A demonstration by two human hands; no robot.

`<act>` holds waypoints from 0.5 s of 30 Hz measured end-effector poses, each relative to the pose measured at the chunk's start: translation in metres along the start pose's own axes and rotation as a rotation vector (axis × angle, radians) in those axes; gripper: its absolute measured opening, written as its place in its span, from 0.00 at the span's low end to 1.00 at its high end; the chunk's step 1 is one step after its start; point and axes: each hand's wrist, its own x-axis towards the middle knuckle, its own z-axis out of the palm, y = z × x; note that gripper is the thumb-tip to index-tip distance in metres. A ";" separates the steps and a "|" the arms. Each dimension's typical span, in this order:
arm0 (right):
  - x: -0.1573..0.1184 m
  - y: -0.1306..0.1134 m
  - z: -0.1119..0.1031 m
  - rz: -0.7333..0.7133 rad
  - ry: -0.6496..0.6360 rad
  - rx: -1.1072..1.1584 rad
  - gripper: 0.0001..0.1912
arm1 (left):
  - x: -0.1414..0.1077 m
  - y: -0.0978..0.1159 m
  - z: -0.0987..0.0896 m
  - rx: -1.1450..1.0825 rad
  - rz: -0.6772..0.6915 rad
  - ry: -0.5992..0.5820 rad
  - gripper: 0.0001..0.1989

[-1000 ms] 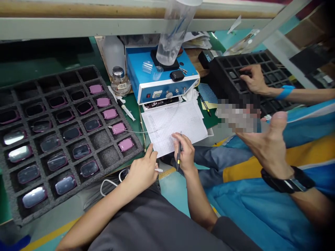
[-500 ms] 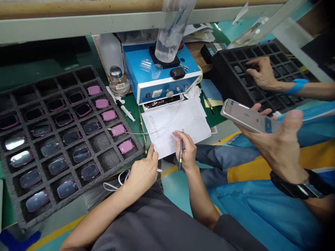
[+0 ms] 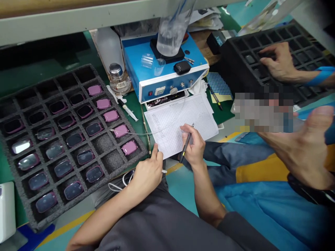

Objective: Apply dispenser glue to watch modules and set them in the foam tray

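My right hand (image 3: 195,144) grips a black pen (image 3: 185,148) over the gridded paper sheet (image 3: 172,118); the pen slants with one end toward my lap. My left hand (image 3: 148,173) is closed around a white cable (image 3: 115,188), whose pale end pokes out beside the fingers. Its index finger points out at the sheet's near left corner. Left of the sheet is a dark foam tray (image 3: 104,143) of watch-like pieces, several with dark screens up and several pink ones (image 3: 129,147) along the right column. A thin clear tube crosses the paper to one pink piece.
Behind the sheet stands a blue box device (image 3: 167,83) bearing a clear cylinder (image 3: 171,38). A glass jar (image 3: 119,78) and a syringe (image 3: 127,109) lie near the tray. At right, a co-worker's hand (image 3: 281,62) reaches into another foam tray (image 3: 243,75); another hand (image 3: 309,150) is closer.
The whole view has shifted, so most things sit slightly further right. The pen in my right hand has tilted from nearly upright to slanted. My left hand keeps its pointing pose.
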 end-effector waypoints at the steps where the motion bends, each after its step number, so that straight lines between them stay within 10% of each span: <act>1: 0.001 0.000 0.000 0.005 -0.002 0.000 0.16 | 0.000 0.000 0.000 0.000 0.002 -0.003 0.12; 10: 0.009 0.000 0.013 -0.032 -0.101 -0.040 0.17 | -0.002 -0.005 -0.001 -0.033 0.031 -0.001 0.13; 15: 0.013 -0.001 0.017 -0.036 -0.122 -0.119 0.18 | -0.024 -0.023 0.005 -0.293 0.096 0.274 0.14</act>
